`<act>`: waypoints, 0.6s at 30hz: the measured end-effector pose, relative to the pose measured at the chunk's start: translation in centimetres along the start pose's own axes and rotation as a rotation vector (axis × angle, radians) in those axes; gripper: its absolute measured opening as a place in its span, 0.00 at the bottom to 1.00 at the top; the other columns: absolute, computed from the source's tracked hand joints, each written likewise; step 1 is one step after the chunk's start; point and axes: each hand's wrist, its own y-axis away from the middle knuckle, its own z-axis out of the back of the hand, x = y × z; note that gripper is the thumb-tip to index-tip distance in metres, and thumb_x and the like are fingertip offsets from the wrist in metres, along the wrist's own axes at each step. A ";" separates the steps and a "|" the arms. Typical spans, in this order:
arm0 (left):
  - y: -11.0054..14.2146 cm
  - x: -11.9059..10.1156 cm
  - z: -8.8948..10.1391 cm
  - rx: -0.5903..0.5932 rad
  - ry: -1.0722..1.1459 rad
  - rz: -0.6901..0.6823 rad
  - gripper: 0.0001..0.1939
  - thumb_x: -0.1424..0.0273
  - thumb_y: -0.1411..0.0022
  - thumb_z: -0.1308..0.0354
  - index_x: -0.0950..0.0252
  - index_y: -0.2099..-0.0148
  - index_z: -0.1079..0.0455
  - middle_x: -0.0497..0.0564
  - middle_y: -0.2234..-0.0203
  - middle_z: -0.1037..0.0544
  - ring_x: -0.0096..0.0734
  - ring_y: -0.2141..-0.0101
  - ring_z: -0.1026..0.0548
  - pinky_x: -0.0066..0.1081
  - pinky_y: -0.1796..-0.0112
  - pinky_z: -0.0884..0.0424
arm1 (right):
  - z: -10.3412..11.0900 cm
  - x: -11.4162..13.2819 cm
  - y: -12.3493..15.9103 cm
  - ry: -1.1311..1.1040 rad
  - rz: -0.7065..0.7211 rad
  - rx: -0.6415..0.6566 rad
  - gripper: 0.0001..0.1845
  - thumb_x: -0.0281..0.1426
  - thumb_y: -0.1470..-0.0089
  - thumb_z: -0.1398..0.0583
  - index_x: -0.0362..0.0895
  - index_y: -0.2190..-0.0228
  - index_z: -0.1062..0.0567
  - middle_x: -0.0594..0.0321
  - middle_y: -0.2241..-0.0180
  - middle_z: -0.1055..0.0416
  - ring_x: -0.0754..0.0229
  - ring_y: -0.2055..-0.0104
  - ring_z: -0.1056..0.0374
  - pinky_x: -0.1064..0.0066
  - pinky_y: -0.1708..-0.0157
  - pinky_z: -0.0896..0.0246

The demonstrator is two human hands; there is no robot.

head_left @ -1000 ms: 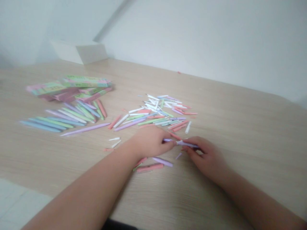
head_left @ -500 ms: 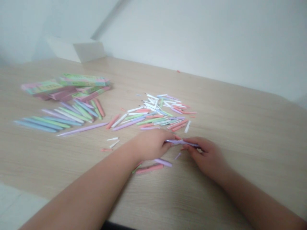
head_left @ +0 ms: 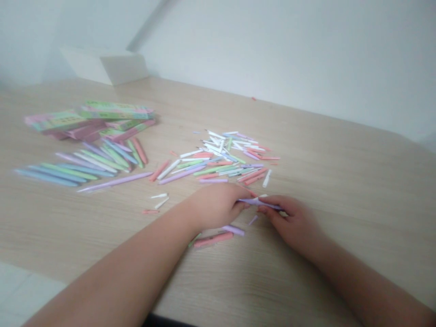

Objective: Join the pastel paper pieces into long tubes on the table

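Lilac pen barrel (head_left: 260, 204) pinched between fingertips of your left hand (head_left: 216, 206) and right hand (head_left: 294, 225), mid-bench (head_left: 340, 195); coral barrel (head_left: 213, 240) just below, scattered pastel pieces (head_left: 225, 156) beyond.

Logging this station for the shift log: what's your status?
Left hand and right hand both pinching lilac pen. Loose coral pen pieces lying just below the hands.

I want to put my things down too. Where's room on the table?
Most room is on the wooden table, right of the pile of pastel pieces and beyond the right hand. Less lies left of the left hand, below the long sticks. Crowded: that pile, those sticks, and around the lilac stick.
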 end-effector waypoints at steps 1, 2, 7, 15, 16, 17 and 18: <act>0.0 -0.1 0.0 0.000 -0.012 -0.005 0.18 0.66 0.29 0.50 0.55 0.43 0.26 0.51 0.50 0.19 0.41 0.50 0.23 0.38 0.50 0.31 | 0.1 0.2 0.0 -0.005 -0.012 0.031 0.14 0.41 0.38 0.40 0.53 0.54 0.19 0.62 0.59 0.18 0.52 0.58 0.23 0.61 0.58 0.29; 0.1 -0.1 0.0 0.000 -0.024 -0.010 0.18 0.67 0.30 0.50 0.56 0.43 0.26 0.51 0.51 0.19 0.41 0.50 0.23 0.38 0.50 0.31 | 0.2 0.4 0.0 -0.013 -0.021 0.066 0.14 0.41 0.37 0.41 0.53 0.54 0.19 0.63 0.59 0.18 0.52 0.59 0.23 0.61 0.59 0.29; 0.0 -0.3 0.2 0.008 -0.048 -0.005 0.16 0.65 0.29 0.51 0.56 0.46 0.25 0.49 0.51 0.19 0.39 0.51 0.23 0.37 0.50 0.30 | 0.3 0.7 -0.2 -0.029 -0.023 0.132 0.16 0.41 0.33 0.45 0.52 0.52 0.22 0.62 0.62 0.20 0.54 0.61 0.24 0.63 0.62 0.31; -0.1 -0.4 -0.2 -0.002 -0.029 0.040 0.16 0.64 0.29 0.50 0.56 0.45 0.25 0.49 0.53 0.19 0.37 0.54 0.23 0.36 0.52 0.30 | 1.0 -0.3 -0.1 0.052 0.114 0.085 0.08 0.35 0.36 0.42 0.49 0.57 0.26 0.60 0.61 0.24 0.56 0.61 0.28 0.64 0.62 0.32; -0.1 -0.4 -0.2 -0.001 -0.026 0.036 0.16 0.64 0.29 0.50 0.56 0.45 0.25 0.49 0.53 0.19 0.37 0.54 0.23 0.36 0.51 0.30 | 1.2 -0.3 -0.2 0.074 0.123 0.099 0.08 0.35 0.35 0.42 0.50 0.57 0.25 0.61 0.61 0.24 0.55 0.61 0.27 0.64 0.62 0.32; -0.1 -0.4 -0.2 0.001 -0.024 0.032 0.16 0.64 0.29 0.50 0.56 0.45 0.25 0.49 0.53 0.19 0.37 0.54 0.23 0.36 0.51 0.30 | 1.5 -0.3 -0.3 0.091 0.127 0.105 0.09 0.36 0.35 0.42 0.51 0.57 0.24 0.62 0.61 0.23 0.55 0.61 0.27 0.64 0.63 0.32; -0.1 -0.4 -0.1 0.004 -0.024 0.031 0.16 0.64 0.29 0.51 0.56 0.45 0.25 0.50 0.53 0.19 0.37 0.54 0.23 0.36 0.51 0.31 | 1.6 -0.2 -0.3 0.103 0.129 0.113 0.10 0.37 0.35 0.42 0.51 0.56 0.23 0.62 0.61 0.23 0.55 0.61 0.27 0.65 0.63 0.33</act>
